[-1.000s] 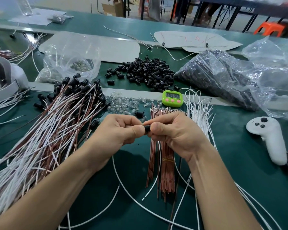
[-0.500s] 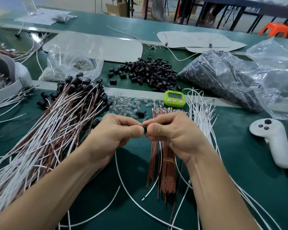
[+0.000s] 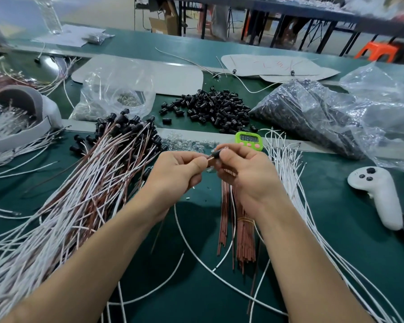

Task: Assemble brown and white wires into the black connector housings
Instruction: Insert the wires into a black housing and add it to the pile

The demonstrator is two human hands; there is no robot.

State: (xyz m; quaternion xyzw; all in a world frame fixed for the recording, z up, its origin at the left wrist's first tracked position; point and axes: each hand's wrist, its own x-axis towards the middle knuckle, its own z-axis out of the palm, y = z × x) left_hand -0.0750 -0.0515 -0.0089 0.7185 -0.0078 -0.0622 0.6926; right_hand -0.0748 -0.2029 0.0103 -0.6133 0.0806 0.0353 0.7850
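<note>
Head view is showing 2 forearms reaching over the green table (image 3: 341, 257), with loose white wires (image 3: 196, 255) curling across its near edge beneath them. A tied bundle of brown wires (image 3: 244, 231) is lying under the right wrist, which is partly hiding it. Beyond it, the left hand (image 3: 180, 174) is pinching a brown wire (image 3: 210, 157) between thumb and forefinger, while the right hand (image 3: 248, 176) is gripping a black connector housing (image 3: 217, 153) on that wire's tip; the 2 hands are nearly touching. Assembled wires (image 3: 86, 190) are fanning toward the left edge, and straight white wires (image 3: 287, 166) are lying just right of the right hand. A white controller (image 3: 378, 192) is resting near the right edge. Behind the hands a green timer (image 3: 248, 140) is standing, with a heap of loose housings (image 3: 210, 108) and a clear bag (image 3: 313, 113) of more toward the far right corner.
</note>
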